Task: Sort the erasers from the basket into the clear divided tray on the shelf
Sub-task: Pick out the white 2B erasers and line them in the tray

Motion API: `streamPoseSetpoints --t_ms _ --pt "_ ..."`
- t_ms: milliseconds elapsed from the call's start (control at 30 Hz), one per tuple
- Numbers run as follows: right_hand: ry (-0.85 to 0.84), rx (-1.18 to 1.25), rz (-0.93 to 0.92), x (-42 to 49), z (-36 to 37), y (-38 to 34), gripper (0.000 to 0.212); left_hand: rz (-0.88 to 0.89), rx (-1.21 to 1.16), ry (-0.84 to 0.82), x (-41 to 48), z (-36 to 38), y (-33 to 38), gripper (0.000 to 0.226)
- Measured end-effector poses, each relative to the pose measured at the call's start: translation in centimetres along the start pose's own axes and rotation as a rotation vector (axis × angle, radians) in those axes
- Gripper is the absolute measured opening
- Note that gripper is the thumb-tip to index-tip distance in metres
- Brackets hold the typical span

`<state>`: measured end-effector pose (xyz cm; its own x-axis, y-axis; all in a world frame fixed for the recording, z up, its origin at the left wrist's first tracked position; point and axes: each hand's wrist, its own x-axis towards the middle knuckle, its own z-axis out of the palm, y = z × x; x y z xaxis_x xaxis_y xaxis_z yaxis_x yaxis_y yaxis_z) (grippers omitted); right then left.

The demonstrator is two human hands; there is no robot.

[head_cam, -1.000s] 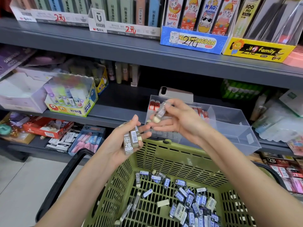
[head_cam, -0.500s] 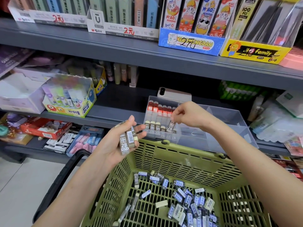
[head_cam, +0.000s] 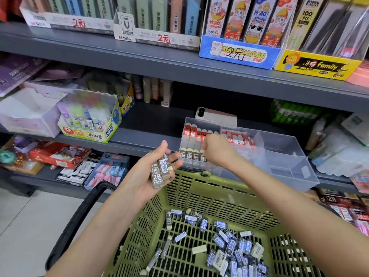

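the brown-sleeved erasers (head_cam: 159, 172), a small stack marked 2b, lie in the left hand (head_cam: 143, 176), just left of the clear divided tray (head_cam: 283, 156) and slightly in front of it. the thumb and half-bent fingers cradle them loosely. in the tray's left compartment a brown front row (head_cam: 191, 153) of the same kind stands before a back row of red-sleeved erasers (head_cam: 192, 132). the right hand (head_cam: 217, 151) is over that compartment, at the right end of the brown row, knuckles up and fingers curled down. its tips are hidden, so i cannot tell whether it pinches an eraser or nothing.

in front of the tray and lower sits the green basket (head_cam: 199, 194), with many blue-sleeved erasers (head_cam: 229, 244) loose on its floor. behind the tray lies a phone (head_cam: 215, 116); well to its left stands a glue stick box (head_cam: 89, 120).

by my reading, the brown row is being filled. next, the right hand would need to take another eraser from the left hand and stand it upright beside the last one without tipping its neighbours. judging by the basket, plenty remains.
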<state>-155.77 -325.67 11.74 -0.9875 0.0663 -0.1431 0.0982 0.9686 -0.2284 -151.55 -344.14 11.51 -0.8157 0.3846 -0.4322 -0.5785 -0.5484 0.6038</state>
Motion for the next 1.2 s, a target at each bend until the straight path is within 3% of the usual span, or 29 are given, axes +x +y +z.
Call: streamPoseSetpoints --t_ms 267,333,400,467,533,633,700,833,933,1000,1100,1200 --pt "-0.054 -0.018 -0.029 -0.5 -0.4 -0.1 0.021 -0.010 -0.016 0.004 -0.3 0.1 -0.2 0.035" --pt "0.016 -0.033 -0.086 -1.1 -1.2 0.1 0.015 -0.006 -0.012 -0.002 -0.3 0.1 -0.3 0.036" --pt "0.155 0.088 -0.182 -2.2 -2.3 -0.2 0.010 0.000 0.007 -0.013 -0.3 0.0 -0.3 0.037" --pt "0.142 0.400 -0.297 -3.8 -3.3 -1.0 0.009 -0.002 0.032 -0.026 -0.2 0.1 -0.4 0.040" --pt "0.021 0.574 -0.393 -5.5 -3.8 -2.1 0.015 -0.019 0.051 -0.048 -0.2 0.4 -0.4 0.047" --pt "-0.036 0.495 -0.458 -6.7 -3.1 -3.2 0.036 -0.047 0.065 -0.102 -0.2 0.8 -0.7 0.055" --pt "-0.009 0.418 -0.469 -6.9 -2.9 -3.5 0.038 -0.043 0.095 -0.119 -0.2 1.0 -0.9 0.060" --pt "-0.050 0.511 -0.459 -7.5 -2.9 -3.4 0.027 -0.071 0.118 -0.124 -0.1 0.9 -1.2 0.066" --pt "-0.100 0.889 -0.390 -7.3 -3.1 -2.6 0.025 -0.110 0.112 -0.087 -0.2 0.8 -1.1 0.062" --pt "-0.002 1.035 -0.279 -6.6 -3.8 -1.2 0.020 -0.102 0.118 -0.064 -0.2 0.8 -1.0 0.060" --pt "0.183 0.870 -0.133 -4.6 -4.9 1.7 0.018 -0.090 0.092 -0.060 -0.2 0.7 -0.9 0.055" --pt "0.172 0.594 -0.075 -3.0 -4.4 3.6 0.017 -0.079 0.091 -0.036 -0.1 0.6 -0.9 0.056"
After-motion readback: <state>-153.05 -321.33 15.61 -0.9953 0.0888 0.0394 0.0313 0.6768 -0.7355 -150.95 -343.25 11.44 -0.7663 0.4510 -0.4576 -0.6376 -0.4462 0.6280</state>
